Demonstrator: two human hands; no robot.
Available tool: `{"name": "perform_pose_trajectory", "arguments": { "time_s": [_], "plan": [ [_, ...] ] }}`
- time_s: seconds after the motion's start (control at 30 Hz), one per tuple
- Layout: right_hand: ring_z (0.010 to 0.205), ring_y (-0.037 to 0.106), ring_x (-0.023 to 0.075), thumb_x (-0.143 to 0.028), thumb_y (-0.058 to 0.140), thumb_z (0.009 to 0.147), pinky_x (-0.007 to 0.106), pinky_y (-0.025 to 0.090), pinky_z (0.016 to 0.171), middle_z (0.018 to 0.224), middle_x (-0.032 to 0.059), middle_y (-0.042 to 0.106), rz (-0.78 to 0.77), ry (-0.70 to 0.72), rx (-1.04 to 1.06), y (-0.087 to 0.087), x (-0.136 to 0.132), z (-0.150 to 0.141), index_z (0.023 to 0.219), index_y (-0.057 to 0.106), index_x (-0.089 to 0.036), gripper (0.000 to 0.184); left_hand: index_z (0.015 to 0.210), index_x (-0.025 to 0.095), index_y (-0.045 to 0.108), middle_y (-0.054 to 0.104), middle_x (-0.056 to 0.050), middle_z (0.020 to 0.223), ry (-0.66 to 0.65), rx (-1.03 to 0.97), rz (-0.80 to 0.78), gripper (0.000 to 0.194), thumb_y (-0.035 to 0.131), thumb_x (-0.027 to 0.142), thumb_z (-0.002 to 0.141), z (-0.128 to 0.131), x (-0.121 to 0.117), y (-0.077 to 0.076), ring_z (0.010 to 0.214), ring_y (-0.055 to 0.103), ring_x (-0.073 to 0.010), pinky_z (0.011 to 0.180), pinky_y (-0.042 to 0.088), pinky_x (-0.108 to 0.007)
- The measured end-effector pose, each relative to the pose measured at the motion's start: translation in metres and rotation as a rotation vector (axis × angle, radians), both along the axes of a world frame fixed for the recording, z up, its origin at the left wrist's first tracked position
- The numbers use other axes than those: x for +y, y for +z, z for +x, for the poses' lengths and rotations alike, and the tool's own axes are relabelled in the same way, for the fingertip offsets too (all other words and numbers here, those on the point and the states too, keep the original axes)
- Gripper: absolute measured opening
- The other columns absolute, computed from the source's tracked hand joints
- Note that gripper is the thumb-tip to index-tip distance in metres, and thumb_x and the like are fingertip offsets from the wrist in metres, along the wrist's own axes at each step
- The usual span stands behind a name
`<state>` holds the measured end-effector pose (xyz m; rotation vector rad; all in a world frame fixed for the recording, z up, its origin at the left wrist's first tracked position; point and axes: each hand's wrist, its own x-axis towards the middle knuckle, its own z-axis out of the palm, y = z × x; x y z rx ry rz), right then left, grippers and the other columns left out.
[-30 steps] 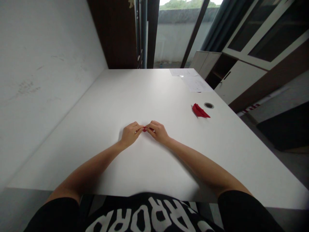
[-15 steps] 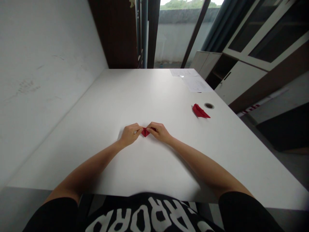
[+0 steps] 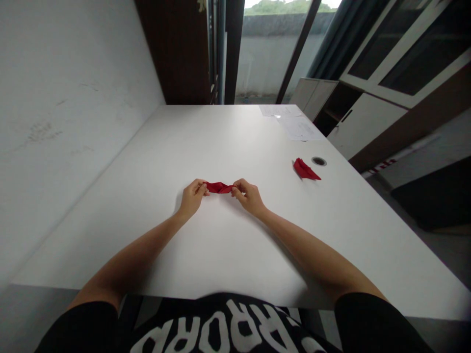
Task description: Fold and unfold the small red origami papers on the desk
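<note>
The left hand and the right hand each pinch one end of a narrow creased red folded strip, mid-frame over the white rectangular table. Fingers hide both ends; its material is hard to make out. Right of centre, a second red folded piece lies just beside a round dark table grommet. White papers lie upper right, their print illegible.
</note>
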<state>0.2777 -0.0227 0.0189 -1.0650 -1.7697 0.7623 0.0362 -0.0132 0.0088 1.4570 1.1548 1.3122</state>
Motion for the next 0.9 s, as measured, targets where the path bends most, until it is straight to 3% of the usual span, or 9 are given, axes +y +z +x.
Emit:
{"name": "perform_pose_trajectory", "arguments": {
  "time_s": [0.13, 0.27, 0.37, 0.43, 0.5, 0.63, 0.77, 0.9],
  "plan": [
    [0.067, 0.063, 0.0133, -0.034, 0.054, 0.097, 0.026, 0.048, 0.063, 0.081, 0.0035, 0.072, -0.048, 0.019, 0.051, -0.005, 0.004, 0.003, 0.094, 0.056, -0.02, 0.015, 0.097, 0.02, 0.062, 0.067, -0.001, 0.084, 0.029, -0.14, -0.035, 0.029, 0.065, 0.048, 0.09, -0.001, 0.006, -0.005, 0.073, 0.066, -0.0128, 0.074, 0.058, -0.028],
    [0.07, 0.064, 0.0143, -0.036, 0.054, 0.096, 0.028, 0.052, 0.065, 0.084, 0.0044, 0.072, -0.146, 0.057, 0.142, -0.014, 0.012, 0.002, 0.094, 0.054, -0.02, 0.016, 0.096, 0.019, 0.058, 0.067, -0.001, 0.092, -0.025, -0.299, -0.091, 0.033, 0.068, 0.05, 0.089, 0.003, 0.004, -0.003, 0.085, 0.069, -0.0142, 0.085, 0.062, -0.035],
    [0.071, 0.065, 0.0145, -0.034, 0.053, 0.095, 0.027, 0.052, 0.065, 0.084, 0.0037, 0.072, -0.163, 0.059, 0.12, -0.018, 0.012, 0.001, 0.094, 0.053, -0.02, 0.013, 0.096, 0.019, 0.057, 0.066, -0.001, 0.09, -0.049, -0.291, -0.092, 0.034, 0.068, 0.05, 0.089, 0.006, 0.001, -0.001, 0.085, 0.069, -0.0141, 0.088, 0.062, -0.038],
    [0.069, 0.064, 0.0143, -0.031, 0.054, 0.094, 0.027, 0.05, 0.064, 0.083, 0.0026, 0.072, -0.119, 0.042, 0.046, -0.016, 0.009, 0.0, 0.102, 0.054, -0.021, 0.012, 0.096, 0.019, 0.057, 0.066, -0.001, 0.087, -0.063, -0.243, -0.079, 0.034, 0.067, 0.051, 0.09, 0.007, 0.0, -0.001, 0.083, 0.069, -0.0141, 0.086, 0.063, -0.037],
    [0.069, 0.063, 0.0139, -0.03, 0.057, 0.093, 0.027, 0.05, 0.066, 0.087, 0.0024, 0.072, -0.042, 0.04, -0.052, -0.011, 0.004, -0.001, 0.115, 0.056, -0.021, 0.024, 0.096, 0.019, 0.058, 0.067, -0.001, 0.087, -0.08, -0.202, -0.071, 0.035, 0.066, 0.052, 0.09, 0.008, -0.002, -0.001, 0.084, 0.069, -0.0149, 0.083, 0.064, -0.037],
    [0.07, 0.062, 0.0125, -0.032, 0.06, 0.095, 0.027, 0.051, 0.071, 0.104, 0.0061, 0.072, 0.12, 0.126, -0.219, -0.003, -0.003, -0.003, 0.13, 0.059, -0.021, 0.037, 0.095, 0.019, 0.057, 0.068, -0.001, 0.086, -0.087, -0.175, -0.08, 0.037, 0.065, 0.054, 0.09, 0.009, -0.005, -0.001, 0.084, 0.07, -0.0164, 0.078, 0.065, -0.037],
    [0.07, 0.06, 0.0125, -0.034, 0.057, 0.098, 0.027, 0.049, 0.071, 0.102, 0.0064, 0.072, 0.166, 0.118, -0.253, -0.003, -0.002, -0.004, 0.116, 0.068, -0.02, 0.025, 0.098, 0.019, 0.054, 0.071, -0.003, 0.093, -0.087, -0.223, -0.119, 0.036, 0.065, 0.053, 0.091, 0.008, -0.005, 0.001, 0.086, 0.072, -0.017, 0.08, 0.065, -0.04],
    [0.063, 0.061, 0.0127, -0.034, 0.057, 0.098, 0.025, 0.046, 0.064, 0.078, 0.0024, 0.071, -0.028, 0.125, -0.125, -0.005, -0.001, -0.005, 0.098, 0.066, -0.019, 0.018, 0.099, 0.021, 0.048, 0.074, -0.009, 0.109, -0.141, -0.306, -0.178, 0.037, 0.065, 0.053, 0.091, 0.007, -0.003, 0.002, 0.094, 0.074, -0.0193, 0.085, 0.063, -0.043]
  ]
}}
